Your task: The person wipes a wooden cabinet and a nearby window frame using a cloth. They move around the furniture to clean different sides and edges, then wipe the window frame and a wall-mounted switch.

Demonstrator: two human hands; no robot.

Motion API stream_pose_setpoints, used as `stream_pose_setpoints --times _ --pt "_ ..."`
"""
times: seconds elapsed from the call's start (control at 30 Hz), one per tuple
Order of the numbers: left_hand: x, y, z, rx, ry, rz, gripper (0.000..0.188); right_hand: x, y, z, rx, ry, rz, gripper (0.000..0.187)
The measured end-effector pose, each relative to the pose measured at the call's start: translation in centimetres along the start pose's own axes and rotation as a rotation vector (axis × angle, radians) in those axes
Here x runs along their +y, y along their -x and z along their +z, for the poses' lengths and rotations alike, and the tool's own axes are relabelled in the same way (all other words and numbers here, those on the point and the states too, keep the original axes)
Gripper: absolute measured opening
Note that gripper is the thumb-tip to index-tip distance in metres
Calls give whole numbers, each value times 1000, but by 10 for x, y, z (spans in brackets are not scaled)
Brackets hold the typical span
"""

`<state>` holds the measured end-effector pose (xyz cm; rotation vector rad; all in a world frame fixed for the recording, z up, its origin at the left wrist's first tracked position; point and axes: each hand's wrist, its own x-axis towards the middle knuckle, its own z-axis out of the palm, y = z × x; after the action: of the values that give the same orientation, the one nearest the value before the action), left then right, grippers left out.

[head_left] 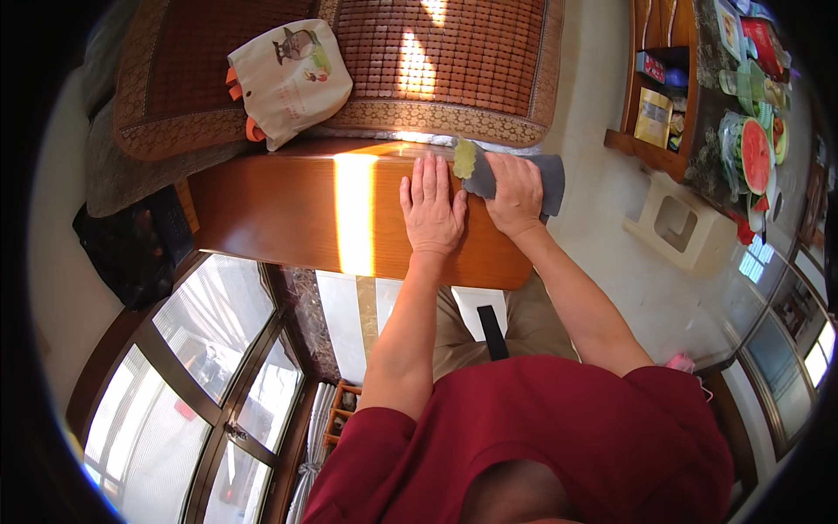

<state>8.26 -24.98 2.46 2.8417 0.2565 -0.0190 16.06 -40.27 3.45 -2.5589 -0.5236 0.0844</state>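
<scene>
Left hand flat and open, fingers together, palm down on the wooden ledge near its right end, right hand just beside it, closed over a grey cloth at the ledge's far right corner, cloth bag on the mat beyond the far edge
</scene>
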Motion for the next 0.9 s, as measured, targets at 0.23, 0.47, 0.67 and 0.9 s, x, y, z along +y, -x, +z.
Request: stream_pose_setpoints --times 0.23,0.47,0.67,0.9 --pt "-100 -39 -74 183 337 -43 54 -3 0 -1 -29 38 51 52" --pt "-282 -42 -56 303 -266 -651 65 -7 -92 9 -858 22 559 81" --pt "-270 -45 -69 262 -204 -664 67 -59 -155 119 -1219 238 320 79" --pt "-272 -45 -76 200 -138 -687 68 -177 -209 211 -1144 19 -160 49"
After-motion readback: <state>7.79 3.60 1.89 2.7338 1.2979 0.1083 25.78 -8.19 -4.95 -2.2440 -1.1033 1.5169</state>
